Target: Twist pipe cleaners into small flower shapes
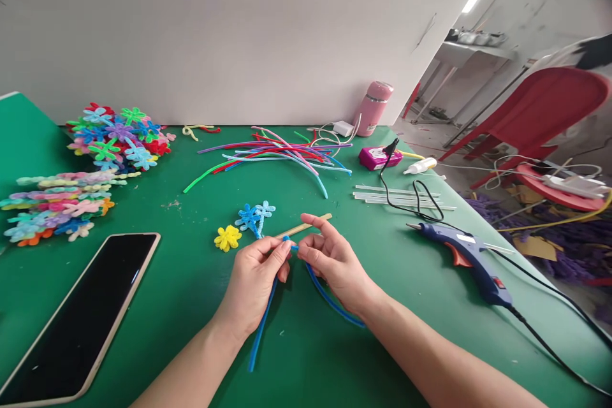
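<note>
My left hand (261, 274) pinches a blue pipe cleaner (264, 325) near its bent middle, and one end hangs down toward me. Close on its right, my right hand (335, 261) grips the same pipe cleaner between thumb and index finger, with the other end curving out below the palm. A wooden stick (306, 224) lies just behind both hands. Beyond my left hand are a blue flower (248, 218), a light blue flower (264, 209) with a twisted stem, and a yellow flower (227, 238).
A phone (81, 312) lies at the left, near stacked flowers (62, 204) and a flower pile (117, 137). Loose pipe cleaners (282, 154) lie at the back. At the right are a glue gun (463, 258), glue sticks (401, 196), a purple box (380, 157) and a pink bottle (374, 108).
</note>
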The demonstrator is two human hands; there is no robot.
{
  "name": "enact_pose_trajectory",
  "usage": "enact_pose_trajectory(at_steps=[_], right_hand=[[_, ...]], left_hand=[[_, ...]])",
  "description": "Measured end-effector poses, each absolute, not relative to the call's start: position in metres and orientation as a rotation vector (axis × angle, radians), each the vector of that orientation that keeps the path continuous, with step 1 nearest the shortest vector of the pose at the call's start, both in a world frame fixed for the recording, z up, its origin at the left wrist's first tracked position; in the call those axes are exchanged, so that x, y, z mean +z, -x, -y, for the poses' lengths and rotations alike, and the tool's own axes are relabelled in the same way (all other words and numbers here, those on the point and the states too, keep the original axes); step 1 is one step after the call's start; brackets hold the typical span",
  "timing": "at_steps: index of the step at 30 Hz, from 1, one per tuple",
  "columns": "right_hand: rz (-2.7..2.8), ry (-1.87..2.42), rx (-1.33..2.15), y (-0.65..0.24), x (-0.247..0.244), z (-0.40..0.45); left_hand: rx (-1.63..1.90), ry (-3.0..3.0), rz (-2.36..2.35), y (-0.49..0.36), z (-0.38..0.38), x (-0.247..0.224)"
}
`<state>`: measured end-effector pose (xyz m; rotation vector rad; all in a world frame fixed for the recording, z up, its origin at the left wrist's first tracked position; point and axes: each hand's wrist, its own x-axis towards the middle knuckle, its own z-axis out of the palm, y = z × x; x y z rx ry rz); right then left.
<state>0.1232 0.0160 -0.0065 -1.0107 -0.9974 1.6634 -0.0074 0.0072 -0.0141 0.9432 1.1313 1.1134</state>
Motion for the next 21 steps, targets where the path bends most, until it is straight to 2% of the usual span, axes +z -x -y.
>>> enact_pose_trajectory(at_steps=[9, 15, 21], right_hand=[[0.995, 0.996, 1.587, -0.123, -0.006, -0.015], [1.076, 0.931, 1.543, -0.123, -0.008, -0.014], [1.072, 0.874, 1.639, -0.123, -0.009, -0.015]], left_hand=[[1.035, -1.006, -1.071, 0.001, -0.001, -0.011], [1.121, -1.100, -1.121, 0.001, 0.000, -0.011], [1.041, -1.207, -1.200, 0.000, 0.001, -0.003]])
